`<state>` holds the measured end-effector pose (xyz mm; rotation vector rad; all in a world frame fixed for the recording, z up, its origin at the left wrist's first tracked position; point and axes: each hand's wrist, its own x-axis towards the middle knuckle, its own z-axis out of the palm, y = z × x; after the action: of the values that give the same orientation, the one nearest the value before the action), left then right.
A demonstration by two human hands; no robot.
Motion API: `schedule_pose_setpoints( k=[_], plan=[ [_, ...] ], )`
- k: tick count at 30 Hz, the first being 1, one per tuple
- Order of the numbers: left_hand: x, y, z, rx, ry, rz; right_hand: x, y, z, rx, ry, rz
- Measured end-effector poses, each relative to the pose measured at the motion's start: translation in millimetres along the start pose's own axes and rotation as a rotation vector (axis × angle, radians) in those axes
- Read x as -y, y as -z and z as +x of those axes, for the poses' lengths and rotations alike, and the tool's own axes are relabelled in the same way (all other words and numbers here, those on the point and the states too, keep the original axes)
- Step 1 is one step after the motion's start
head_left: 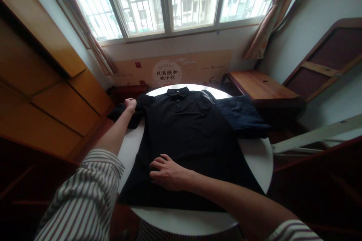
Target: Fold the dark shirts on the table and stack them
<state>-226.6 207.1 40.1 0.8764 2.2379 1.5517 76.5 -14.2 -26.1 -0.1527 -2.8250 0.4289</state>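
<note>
A black polo shirt (181, 131) lies spread on a round white table (256, 158), its collar at the far side and its hem toward me. My left hand (130, 104) is closed on the shirt's left-hand sleeve, out by the table's far left edge. Across the lower front of the shirt rests my right hand (169, 173), its fingers slightly bent and apart on the cloth, with nothing visible in them. Folded dark blue clothing (240, 115) sits at the right, touching the other sleeve. Dark cloth (121, 115) lies under and beside my left hand.
A wooden stool or small table (263, 84) stands beyond on the right. Yellow-brown cabinets (56, 101) line the left side. Behind the table are a printed banner (195, 67) and a barred window (192, 0). A pale bar (316, 135) reaches the table's right edge.
</note>
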Motion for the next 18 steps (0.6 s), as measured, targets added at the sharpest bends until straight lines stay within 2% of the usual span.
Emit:
schedule_pose_setpoints(
  k=[2, 4, 6, 8, 9, 12, 14, 16, 18],
  plan=[
    [-5, 12, -24, 0.070, -0.193, 0.074, 1, 0, 1, -0.014, -0.002, 0.007],
    [-6, 29, -61, 0.253, -0.516, 0.185, 2, 2, 1, -0.011, -0.004, 0.014],
    [0, 55, -110, 0.442, -0.835, 0.267, 5, 8, -1, 0.020, -0.009, 0.025],
    [15, 86, -161, 0.571, -1.039, 0.332, 13, 17, -7, 0.078, -0.040, 0.029],
    [24, 103, -186, 0.677, -1.101, 0.369, 19, 22, -13, 0.115, -0.067, 0.025],
    [53, 153, -246, 0.827, -1.176, 0.446, 39, 35, -42, 0.213, -0.172, -0.012],
    [70, 180, -272, 0.905, -1.171, 0.484, 51, 40, -68, 0.242, -0.226, -0.053],
    [85, 201, -288, 0.926, -1.127, 0.514, 58, 38, -95, 0.217, -0.265, -0.114],
    [97, 213, -296, 0.878, -1.083, 0.526, 60, 31, -119, 0.160, -0.276, -0.197]
  ],
)
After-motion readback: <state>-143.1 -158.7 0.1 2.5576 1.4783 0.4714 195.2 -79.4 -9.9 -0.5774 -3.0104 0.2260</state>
